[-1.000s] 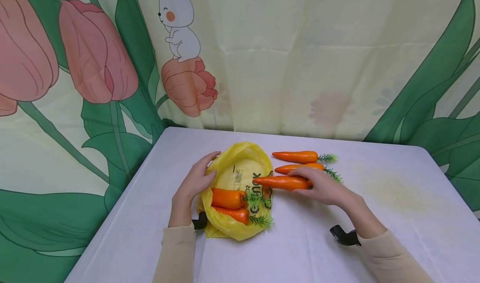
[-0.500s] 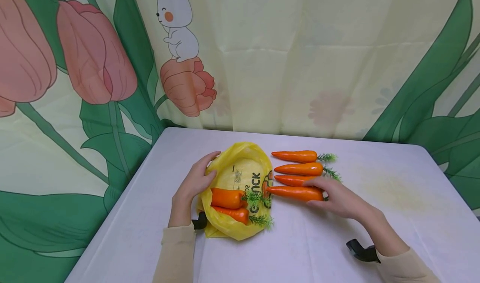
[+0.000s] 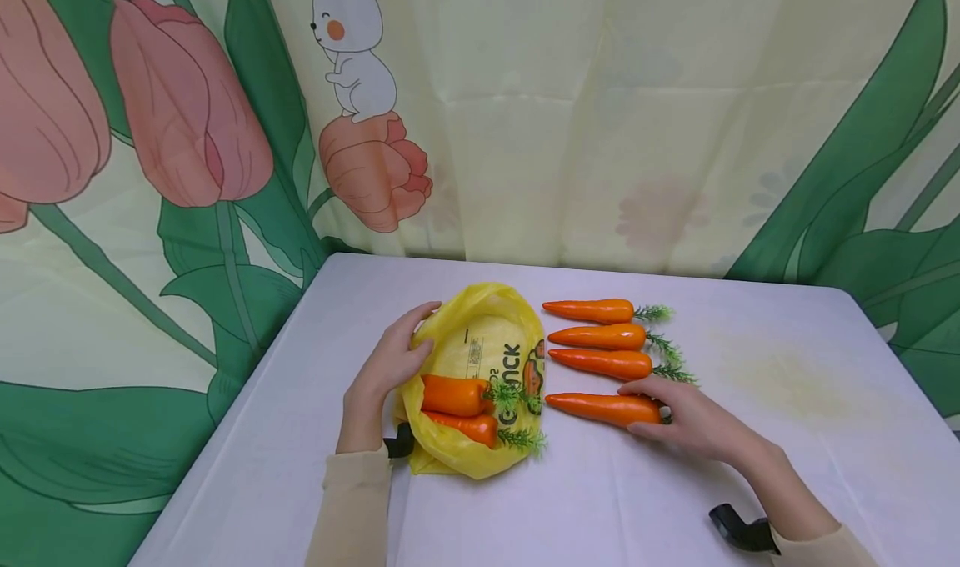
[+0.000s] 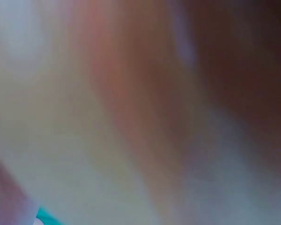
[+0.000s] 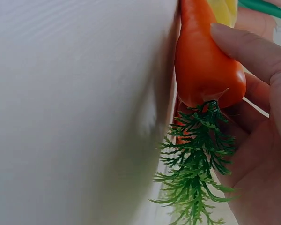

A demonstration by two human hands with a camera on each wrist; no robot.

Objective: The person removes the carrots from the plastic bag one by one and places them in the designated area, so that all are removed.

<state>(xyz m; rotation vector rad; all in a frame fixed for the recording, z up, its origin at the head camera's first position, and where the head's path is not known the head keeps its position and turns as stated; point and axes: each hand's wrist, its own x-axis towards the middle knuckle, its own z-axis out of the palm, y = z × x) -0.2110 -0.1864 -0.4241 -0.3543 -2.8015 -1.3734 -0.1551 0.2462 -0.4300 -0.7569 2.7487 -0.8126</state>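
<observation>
The orange carrot (image 3: 594, 407) nearest you lies at the white tablecloth (image 3: 540, 521), its pointed end beside the bag, its thick end pinched between the thumb and fingers of your right hand (image 3: 693, 421). Glossy and smooth, it looks like a plastic piece: likely light, stiff and hard to bruise, though perhaps a little slippery. The broad shoulder, where your thumb presses now, seems the surest hold; the feathery green top (image 5: 199, 154) looks flimsier and best left free. Just beyond, three more carrots (image 3: 600, 361) lie in a row, tips pointing left. Two carrots (image 3: 454, 396) sit inside the thin yellow bag (image 3: 480, 464), where your left hand (image 3: 388, 357) touches the left rim; whether its fingers grip the plastic, you cannot tell. Behind hangs a tulip-print curtain (image 3: 517, 150).
</observation>
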